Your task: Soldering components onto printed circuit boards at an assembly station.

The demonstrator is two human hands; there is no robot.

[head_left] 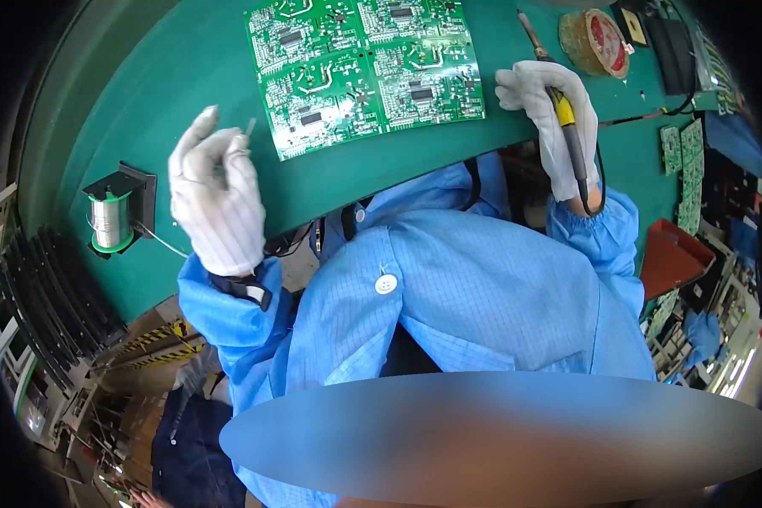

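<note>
My right hand (pixel 559 118), in a white glove, is wrapped round a soldering iron (pixel 562 108) with a yellow and black handle. Its metal tip points up and away over the green bench top. On the left, my gloved left hand (pixel 216 190) pinches solder wire (pixel 251 126), whose short end sticks out past the fingertips. That wire appears to run from a solder spool (pixel 111 222) on a black stand, passing behind the hand. Between both hands lies a panel of green circuit boards (pixel 368 85), flat on the bench; neither hand touches it.
A round brown container with a reddish middle (pixel 595 44) stands beyond my right hand. More circuit boards (pixel 691 173) and a red-brown tray (pixel 676 258) are at the right. Black slotted racks (pixel 55 305) stand left of the bench. The iron's cord hangs by my right wrist.
</note>
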